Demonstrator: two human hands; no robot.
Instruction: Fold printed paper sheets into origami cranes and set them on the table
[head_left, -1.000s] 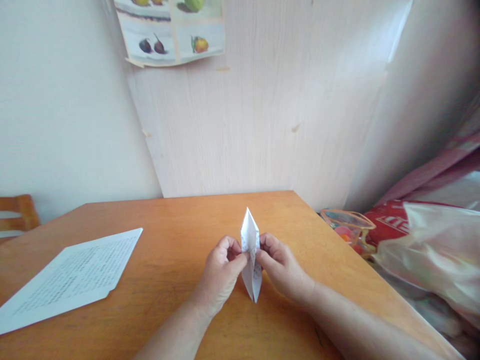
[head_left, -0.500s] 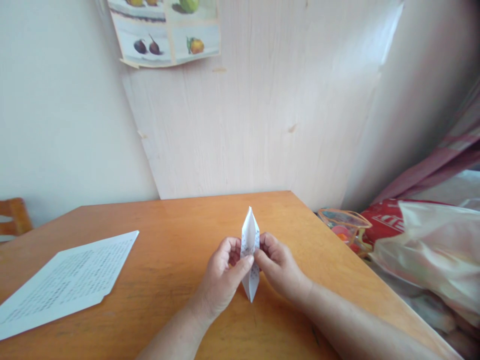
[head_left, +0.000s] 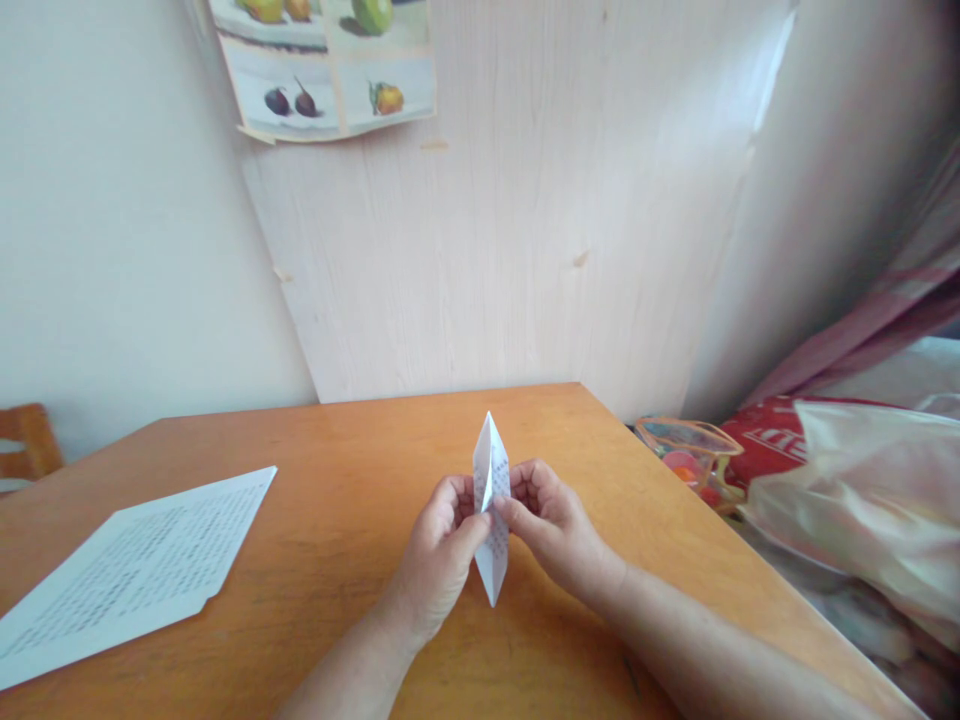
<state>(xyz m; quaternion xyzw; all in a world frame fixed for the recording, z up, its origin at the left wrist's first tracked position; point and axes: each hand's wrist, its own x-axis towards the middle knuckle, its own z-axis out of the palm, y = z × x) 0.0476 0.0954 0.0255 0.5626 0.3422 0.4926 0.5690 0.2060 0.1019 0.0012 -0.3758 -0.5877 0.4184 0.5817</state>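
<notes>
Between my hands, above the wooden table [head_left: 345,560], I hold a folded sheet of printed paper [head_left: 493,570]. It is long and narrow, pointed at its far and near ends, with a crease or opening running along its middle. My left hand [head_left: 444,545] grips its left side, the thumb on top near the middle. On the other side, my right hand [head_left: 555,525] pinches the right edge with thumb and curled fingers. Both thumbs come close together over the paper's middle. The fingertips behind the paper are partly hidden.
A stack of printed sheets [head_left: 142,570] lies on the left of the table. Fruit pictures [head_left: 330,75] hang on the board [head_left: 480,260] behind. Off the right edge are a clear orange-rimmed container [head_left: 690,460] and plastic bags [head_left: 870,500]. A chair [head_left: 30,440] stands far left.
The folded paper and my hands have shifted slightly left. My right thumb has moved a little across the paper, and its right inner face shows more print now.
</notes>
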